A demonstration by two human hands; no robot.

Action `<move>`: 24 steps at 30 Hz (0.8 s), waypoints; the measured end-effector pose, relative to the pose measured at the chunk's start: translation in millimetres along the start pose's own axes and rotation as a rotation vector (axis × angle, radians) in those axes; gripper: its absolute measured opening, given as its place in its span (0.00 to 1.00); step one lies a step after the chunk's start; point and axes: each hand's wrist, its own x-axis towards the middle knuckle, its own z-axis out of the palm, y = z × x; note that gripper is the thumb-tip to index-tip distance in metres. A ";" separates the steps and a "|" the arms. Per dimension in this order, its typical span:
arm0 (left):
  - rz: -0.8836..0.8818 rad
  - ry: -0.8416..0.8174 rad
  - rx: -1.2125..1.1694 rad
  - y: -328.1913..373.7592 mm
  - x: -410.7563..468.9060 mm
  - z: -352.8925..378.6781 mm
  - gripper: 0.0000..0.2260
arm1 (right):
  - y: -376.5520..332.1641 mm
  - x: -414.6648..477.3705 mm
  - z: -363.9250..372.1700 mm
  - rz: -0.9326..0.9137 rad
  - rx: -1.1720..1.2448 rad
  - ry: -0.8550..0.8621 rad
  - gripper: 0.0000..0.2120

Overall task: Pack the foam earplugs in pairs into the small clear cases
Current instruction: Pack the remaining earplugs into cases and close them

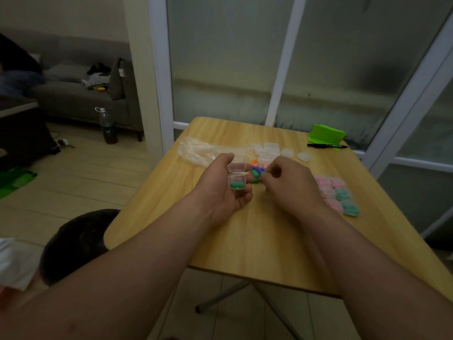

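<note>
My left hand (221, 185) holds a small clear case (236, 177) with its lid flipped up; green earplugs (236, 185) lie in the case's lower half. My right hand (285, 182) hovers just right of it with fingers curled, its fingertips at the pile of loose coloured earplugs (257, 171); what they pinch is hidden. Several empty clear cases (269, 150) lie behind the pile. Filled cases with pink and teal earplugs (337, 195) sit in rows to the right.
The wooden folding table (245, 241) also carries a crumpled clear plastic bag (198, 150) at the left, a black marker (327, 145) and a green box (326, 133) at the far right. A black stool (76, 244) stands at the table's left.
</note>
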 end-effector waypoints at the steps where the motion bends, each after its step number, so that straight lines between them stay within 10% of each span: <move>1: -0.005 -0.007 -0.001 -0.8 -0.5 1.1 0.24 | 0.3 -0.1 -3.1 0.015 0.064 0.009 0.03; 24: -0.050 -0.191 -0.013 -13.2 -1.7 11.3 0.25 | -17.6 -26.4 -20.6 -0.264 0.042 -0.055 0.09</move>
